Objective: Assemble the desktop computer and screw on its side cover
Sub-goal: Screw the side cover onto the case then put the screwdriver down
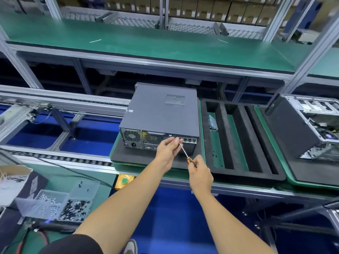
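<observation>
**Screwdriver at the rear of the closed case**

Green assembly benches and aluminium framing fill my view, with cartons stacked on far shelving. At near left I see a clear compartment box (60, 206) holding silver and black screws, and just right of it a yellow housing with a green button (124, 180). At centre the desktop computer (161, 116) lies on a black foam pad (132, 154), its side cover (165, 110) on top and its rear panel facing me. My left hand (167, 150) pinches the metal shaft of the screwdriver (185, 152) near its tip, just at the rear panel's upper edge. My right hand (200, 174) grips the orange-and-black handle. To the right sits a slotted foam tray (238, 140), and farther right an open chassis (308, 125).
</observation>
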Demonstrator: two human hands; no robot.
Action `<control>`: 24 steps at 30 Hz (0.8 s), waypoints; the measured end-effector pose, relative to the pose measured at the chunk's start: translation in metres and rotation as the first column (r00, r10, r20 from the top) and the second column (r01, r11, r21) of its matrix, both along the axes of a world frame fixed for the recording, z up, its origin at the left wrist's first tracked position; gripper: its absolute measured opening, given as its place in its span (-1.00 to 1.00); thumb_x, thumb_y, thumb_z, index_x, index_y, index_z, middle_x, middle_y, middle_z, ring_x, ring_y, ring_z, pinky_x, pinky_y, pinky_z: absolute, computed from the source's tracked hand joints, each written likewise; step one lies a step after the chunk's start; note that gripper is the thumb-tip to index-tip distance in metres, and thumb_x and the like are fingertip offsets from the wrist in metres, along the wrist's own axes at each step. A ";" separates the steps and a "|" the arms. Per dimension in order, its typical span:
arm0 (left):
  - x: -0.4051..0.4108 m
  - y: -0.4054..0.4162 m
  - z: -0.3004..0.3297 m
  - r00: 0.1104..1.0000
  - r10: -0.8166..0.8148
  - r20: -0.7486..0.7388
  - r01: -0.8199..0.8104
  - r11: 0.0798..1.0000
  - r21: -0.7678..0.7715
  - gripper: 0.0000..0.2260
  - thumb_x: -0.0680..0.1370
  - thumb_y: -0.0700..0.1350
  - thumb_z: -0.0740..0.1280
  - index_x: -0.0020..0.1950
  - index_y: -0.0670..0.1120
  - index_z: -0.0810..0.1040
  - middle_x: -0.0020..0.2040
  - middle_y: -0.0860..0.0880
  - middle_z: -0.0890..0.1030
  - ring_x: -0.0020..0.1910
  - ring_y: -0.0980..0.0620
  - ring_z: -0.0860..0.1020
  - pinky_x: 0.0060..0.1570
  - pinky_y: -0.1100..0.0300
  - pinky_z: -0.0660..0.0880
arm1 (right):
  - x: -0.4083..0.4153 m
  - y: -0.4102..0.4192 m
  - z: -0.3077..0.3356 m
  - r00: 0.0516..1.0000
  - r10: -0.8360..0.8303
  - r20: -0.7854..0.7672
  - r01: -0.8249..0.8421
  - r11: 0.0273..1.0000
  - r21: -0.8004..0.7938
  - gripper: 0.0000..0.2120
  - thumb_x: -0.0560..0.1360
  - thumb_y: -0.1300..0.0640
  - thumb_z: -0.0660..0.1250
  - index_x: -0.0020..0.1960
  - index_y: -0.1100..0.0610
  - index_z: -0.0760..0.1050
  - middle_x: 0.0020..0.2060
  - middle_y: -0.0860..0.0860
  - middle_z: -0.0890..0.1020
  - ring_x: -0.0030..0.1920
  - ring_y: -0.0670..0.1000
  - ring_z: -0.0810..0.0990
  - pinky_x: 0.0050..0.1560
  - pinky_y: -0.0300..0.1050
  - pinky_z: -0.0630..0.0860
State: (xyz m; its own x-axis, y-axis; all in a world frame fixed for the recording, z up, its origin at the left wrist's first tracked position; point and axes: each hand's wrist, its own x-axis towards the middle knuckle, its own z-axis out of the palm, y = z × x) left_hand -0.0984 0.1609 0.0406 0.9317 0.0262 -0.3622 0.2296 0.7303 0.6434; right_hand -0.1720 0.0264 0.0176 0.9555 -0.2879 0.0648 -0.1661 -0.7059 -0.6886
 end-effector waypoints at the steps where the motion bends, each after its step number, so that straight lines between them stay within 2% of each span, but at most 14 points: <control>1: 0.002 0.006 -0.001 1.000 0.003 -0.005 -0.003 1.000 -0.012 -0.67 0.59 -0.34 0.38 0.32 -0.29 0.40 0.02 -0.21 0.70 0.07 -0.04 0.70 -0.03 0.21 0.63 | 0.001 0.007 -0.001 1.000 -0.007 0.000 0.007 1.000 0.006 -0.77 0.61 0.01 0.21 -0.17 -0.05 0.23 -0.49 -0.08 0.44 -0.47 -0.05 0.40 -0.40 -0.10 0.24; 5: 0.009 0.027 -0.007 0.999 -0.037 -0.031 0.036 0.999 -0.018 -0.66 0.58 -0.34 0.38 0.32 -0.31 0.42 0.16 -0.29 0.64 0.14 -0.08 0.68 0.00 0.19 0.63 | 0.005 0.028 -0.006 1.000 -0.019 -0.013 0.019 1.000 0.003 -0.76 0.61 -0.01 0.22 -0.18 -0.06 0.22 -0.47 -0.09 0.47 -0.45 -0.04 0.43 -0.39 -0.09 0.27; 8: 0.012 0.040 -0.012 0.993 -0.097 -0.071 0.096 0.995 -0.015 -0.70 0.58 -0.32 0.39 0.29 -0.32 0.46 0.07 -0.22 0.70 0.14 -0.08 0.68 0.00 0.19 0.63 | 0.006 0.036 -0.012 0.999 -0.029 -0.046 0.029 1.000 0.000 -0.77 0.61 -0.01 0.21 -0.18 -0.06 0.22 -0.47 -0.09 0.47 -0.44 -0.02 0.45 -0.37 -0.08 0.34; 11: 0.015 0.045 -0.014 0.982 -0.152 -0.114 0.153 0.988 -0.004 -0.73 0.59 -0.31 0.38 0.27 -0.33 0.49 -0.04 -0.15 0.73 0.10 -0.04 0.69 0.03 0.18 0.64 | 0.005 0.043 -0.017 0.996 -0.053 -0.072 0.055 0.998 0.032 -0.76 0.60 -0.02 0.21 -0.19 -0.05 0.23 -0.46 -0.08 0.49 -0.43 -0.01 0.45 -0.37 -0.09 0.33; 18: 0.021 0.036 -0.013 0.973 -0.185 -0.138 0.191 0.981 0.029 -0.76 0.58 -0.30 0.40 0.23 -0.30 0.52 0.04 -0.19 0.69 0.15 -0.08 0.68 0.11 0.10 0.63 | 0.003 0.054 -0.022 0.984 -0.137 -0.116 0.158 0.969 0.189 -0.76 0.62 -0.03 0.19 -0.19 -0.02 0.26 -0.27 -0.06 0.65 -0.30 0.06 0.55 -0.29 -0.06 0.37; 22: 0.027 0.023 -0.012 0.968 -0.199 -0.150 0.215 0.972 0.095 -0.86 0.58 -0.28 0.41 0.13 -0.27 0.57 0.08 -0.21 0.69 0.10 -0.06 0.69 0.02 0.15 0.64 | 0.003 0.056 -0.019 0.967 -0.203 -0.155 0.240 0.930 0.280 -0.79 0.60 0.05 0.22 -0.20 0.01 0.31 -0.30 -0.02 0.64 -0.30 0.09 0.53 -0.30 -0.06 0.34; 24: 0.029 0.012 -0.011 0.965 -0.208 -0.159 0.227 0.967 0.117 -0.86 0.58 -0.26 0.42 0.11 -0.27 0.59 0.03 -0.18 0.71 0.07 -0.04 0.70 0.01 0.16 0.64 | 0.004 0.055 -0.016 0.956 -0.238 -0.168 0.281 0.906 0.316 -0.82 0.59 0.07 0.21 -0.19 0.04 0.34 -0.31 0.02 0.63 -0.28 0.15 0.54 -0.29 -0.05 0.34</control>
State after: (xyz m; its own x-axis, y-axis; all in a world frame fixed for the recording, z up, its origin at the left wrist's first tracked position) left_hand -0.0695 0.1733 0.0300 0.8585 -0.1140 -0.4999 0.4706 0.5625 0.6798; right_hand -0.1683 0.0816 0.0015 0.8378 -0.5113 -0.1912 -0.4104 -0.3590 -0.8382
